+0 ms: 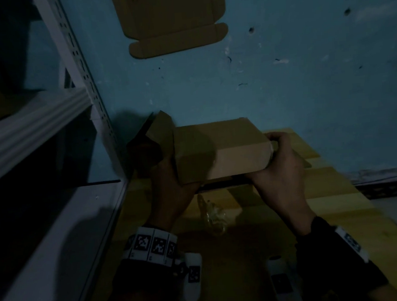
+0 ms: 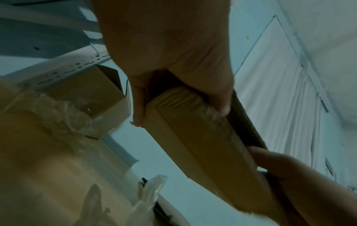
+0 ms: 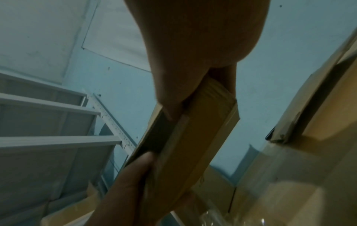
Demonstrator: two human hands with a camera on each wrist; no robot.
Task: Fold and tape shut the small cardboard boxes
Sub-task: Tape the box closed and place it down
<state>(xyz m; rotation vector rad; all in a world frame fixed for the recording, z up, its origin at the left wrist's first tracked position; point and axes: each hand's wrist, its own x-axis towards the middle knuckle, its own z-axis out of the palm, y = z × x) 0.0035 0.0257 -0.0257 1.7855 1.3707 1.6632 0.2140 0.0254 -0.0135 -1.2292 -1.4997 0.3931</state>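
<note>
A small brown cardboard box [image 1: 223, 148] is held in the air between both hands, long side across. My left hand [image 1: 171, 182] grips its left end, thumb on one face and fingers on the other, as the left wrist view shows [image 2: 173, 91]. My right hand [image 1: 280, 165] grips the right end, pinching it between thumb and fingers [image 3: 193, 85]. In both wrist views a dark gap shows between the box body [image 2: 208, 145] and its lid panel [image 3: 154, 137]. A flat unfolded box blank [image 1: 172, 20] lies on the blue floor ahead.
A white slotted metal shelf rack [image 1: 74, 65] stands at the left. An open cardboard carton [image 1: 154, 132] sits by its post. Yellow-brown cardboard sheets [image 1: 313, 189] lie under the hands, with crumpled clear plastic [image 1: 213, 215] on them.
</note>
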